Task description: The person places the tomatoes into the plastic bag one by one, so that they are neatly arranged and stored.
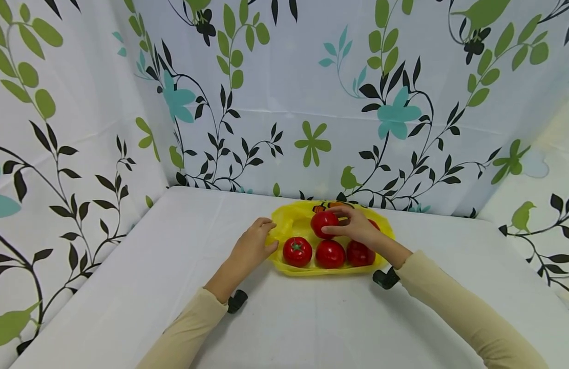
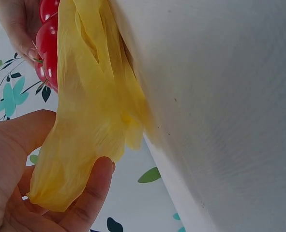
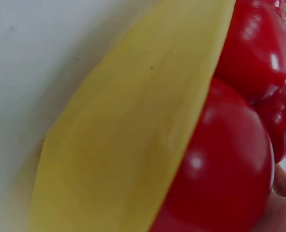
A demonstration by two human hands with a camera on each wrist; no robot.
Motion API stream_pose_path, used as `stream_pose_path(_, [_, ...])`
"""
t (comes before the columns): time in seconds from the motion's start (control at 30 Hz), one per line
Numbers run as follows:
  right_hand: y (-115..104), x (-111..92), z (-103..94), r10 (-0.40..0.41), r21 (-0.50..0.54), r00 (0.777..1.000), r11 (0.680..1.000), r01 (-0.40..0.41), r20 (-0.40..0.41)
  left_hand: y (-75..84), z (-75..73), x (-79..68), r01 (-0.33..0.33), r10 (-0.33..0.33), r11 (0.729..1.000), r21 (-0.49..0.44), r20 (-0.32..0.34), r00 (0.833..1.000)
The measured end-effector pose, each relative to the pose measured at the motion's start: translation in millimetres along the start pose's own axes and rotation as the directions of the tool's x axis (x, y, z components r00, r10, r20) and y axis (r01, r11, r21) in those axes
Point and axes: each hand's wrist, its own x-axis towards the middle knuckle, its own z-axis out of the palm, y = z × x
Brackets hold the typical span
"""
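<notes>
A thin, wrinkled yellow plastic bag (image 1: 307,272) lies spread in a tray-like shape at the back of the table. Glossy red tomatoes line its front: one with a green stem star (image 1: 297,251), a middle one (image 1: 330,254) and a right one (image 1: 360,253). My right hand (image 1: 355,225) pinches another tomato (image 1: 323,224) between thumb and fingers, above the back of the front row. Part of one more tomato (image 1: 374,224) shows behind that hand. At the bag's left end, my left hand (image 1: 252,243) curls thumb and fingers round the loose yellow plastic (image 2: 80,145).
A white cloth covers the table (image 1: 312,318). Behind it and at both sides hangs a white curtain (image 1: 266,107) printed with leaves, flowers and birds. Black wrist mounts (image 1: 385,278) sit under both forearms. An orange-and-black patch (image 1: 328,206) shows at the bag's back rim.
</notes>
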Motion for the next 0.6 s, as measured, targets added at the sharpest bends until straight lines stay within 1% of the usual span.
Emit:
stream_pose_path(0.1, [-3, 3, 1.1, 0.021, -0.021, 1.000, 1.000, -0.021, -0.005, -0.1, 0.0, 0.9, 0.003, -0.003, 1.000, 0.004, 0.002, 1.000])
stream_pose_path(0.33, [-4, 10, 4.7, 0.082, 0.010, 0.997, 0.997, -0.082, -0.002, -1.2, 0.8, 2.1, -0.003, 0.003, 1.000, 0.009, 0.002, 1.000])
stream_pose_path(0.6, [-4, 12, 10.0, 0.122, -0.024, 0.992, 0.992, -0.122, 0.005, -0.1, 1.4, 1.4, 0.005, -0.005, 1.000, 0.010, 0.014, 1.000])
